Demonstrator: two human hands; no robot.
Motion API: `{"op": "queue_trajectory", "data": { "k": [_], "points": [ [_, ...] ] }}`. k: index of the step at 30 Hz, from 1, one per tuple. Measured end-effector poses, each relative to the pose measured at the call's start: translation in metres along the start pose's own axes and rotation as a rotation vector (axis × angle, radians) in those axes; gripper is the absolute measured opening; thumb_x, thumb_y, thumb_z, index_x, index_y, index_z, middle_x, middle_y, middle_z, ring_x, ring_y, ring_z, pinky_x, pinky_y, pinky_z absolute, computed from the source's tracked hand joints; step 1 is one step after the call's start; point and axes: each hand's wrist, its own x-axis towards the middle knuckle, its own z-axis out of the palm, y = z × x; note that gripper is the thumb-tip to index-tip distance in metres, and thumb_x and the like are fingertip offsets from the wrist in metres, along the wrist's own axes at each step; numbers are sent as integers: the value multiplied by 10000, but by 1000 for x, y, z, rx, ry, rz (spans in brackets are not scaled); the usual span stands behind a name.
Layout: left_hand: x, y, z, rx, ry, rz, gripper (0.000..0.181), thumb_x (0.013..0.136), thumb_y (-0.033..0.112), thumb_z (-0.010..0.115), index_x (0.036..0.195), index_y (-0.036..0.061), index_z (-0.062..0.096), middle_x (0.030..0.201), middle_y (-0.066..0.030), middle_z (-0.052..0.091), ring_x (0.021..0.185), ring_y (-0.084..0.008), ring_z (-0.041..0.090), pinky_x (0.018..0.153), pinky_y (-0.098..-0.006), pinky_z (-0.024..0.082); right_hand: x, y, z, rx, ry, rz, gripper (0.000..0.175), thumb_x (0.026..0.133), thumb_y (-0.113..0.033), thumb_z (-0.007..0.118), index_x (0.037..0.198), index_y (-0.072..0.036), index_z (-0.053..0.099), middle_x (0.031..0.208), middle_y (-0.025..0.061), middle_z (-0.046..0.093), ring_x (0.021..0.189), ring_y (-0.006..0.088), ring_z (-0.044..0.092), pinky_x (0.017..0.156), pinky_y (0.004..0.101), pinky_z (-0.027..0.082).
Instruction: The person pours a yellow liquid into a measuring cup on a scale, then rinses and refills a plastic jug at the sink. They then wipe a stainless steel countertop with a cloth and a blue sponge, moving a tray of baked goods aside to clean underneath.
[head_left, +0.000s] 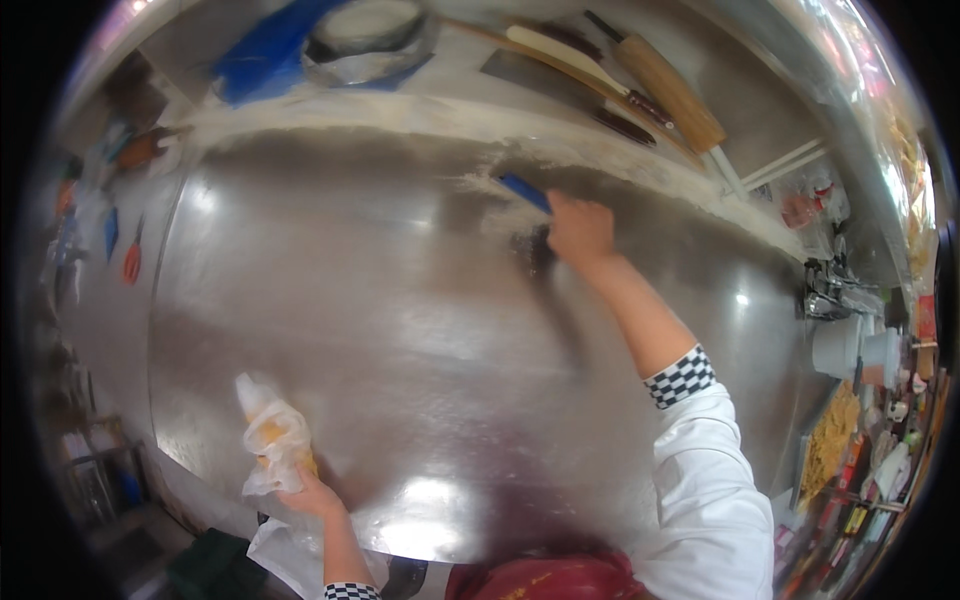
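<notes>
My right hand (581, 231) is closed on a blue-handled scraper (525, 192), held over the steel worktop (375, 300) beside a band of pale flour (420, 112) at its far side. Loose flour lies around the scraper. At the near left, my left hand (309, 495) grips a crumpled translucent plastic bag (277, 442) with something yellow in it. The hand and bag are over the worktop's near left part. The bag's exact contents cannot be told.
Beyond the flour stand a metal bowl (364, 37) on blue plastic (262, 52), a wooden rolling pin (671, 94) and long knives (570, 52). Red-handled scissors (133, 261) lie left. White containers (836, 345) and a tray of yellowish food (829, 442) are at right.
</notes>
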Motion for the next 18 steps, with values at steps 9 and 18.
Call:
{"op": "queue_trajectory", "data": {
  "k": [9, 18],
  "points": [
    [2, -16, 2, 43, 19, 51, 482, 762, 136, 668, 1136, -97, 473, 1119, -227, 546, 1017, -337, 544, 895, -403, 424, 45, 20, 20, -11, 5, -193, 190, 715, -41, 572, 893, -105, 568, 765, 97, 644, 743, 279, 628, 638, 406, 472],
    [-3, -13, 4, -14, 22, -102, 597, 738, 104, 678, 1213, -97, 376, 1165, -225, 480, 1065, -329, 496, 929, -407, 395, 109, -41, 21, 17, -141, -286, 129, 753, -117, 602, 877, -121, 565, 785, 96, 637, 765, 279, 619, 633, 383, 457]
  ]
}}
